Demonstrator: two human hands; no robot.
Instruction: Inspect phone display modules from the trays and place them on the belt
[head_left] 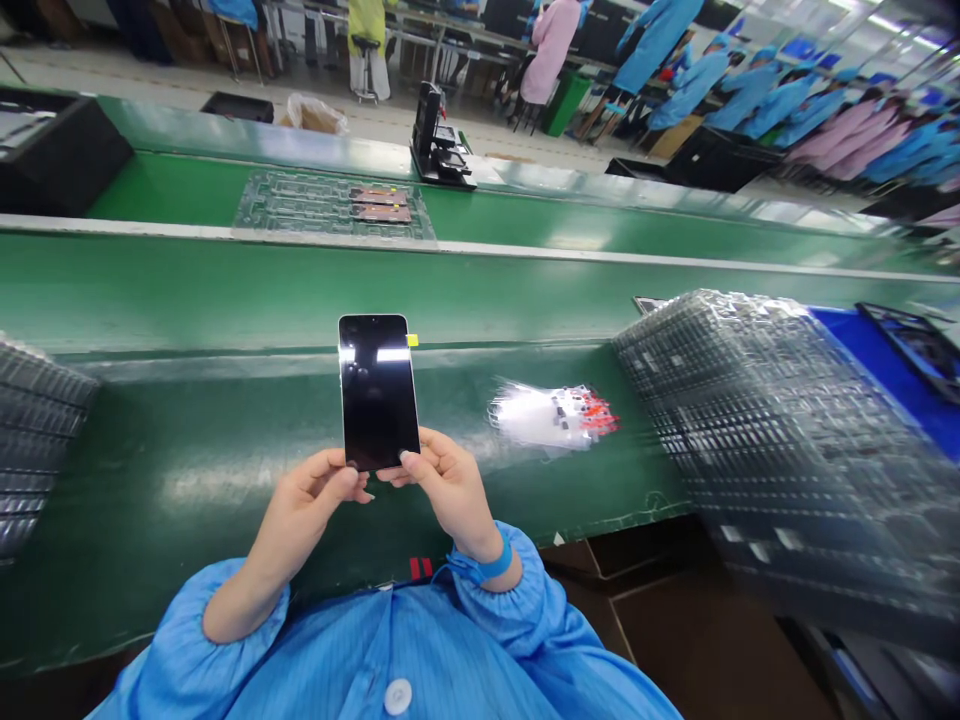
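Note:
A smartphone [379, 395] with a dark, glossy screen is held upright in front of me, above the green bench. My left hand [311, 505] pinches its lower left corner between thumb and fingers. At the lower right corner, my right hand [448, 488] grips it the same way, with the thumb on the front. A small yellow tab [412, 341] sticks out from the phone's upper right edge. To the right of my right hand lies a pile of clear film strips [551, 412] with red ends. The phone's back is hidden.
Tall stacks of clear plastic trays stand at the right [757, 420] and the left [37, 440]. Across the green bench [225, 420] lie a clear tray with brown parts [330, 207], a black fixture [442, 145] and a black bin [60, 150]. People work in the background.

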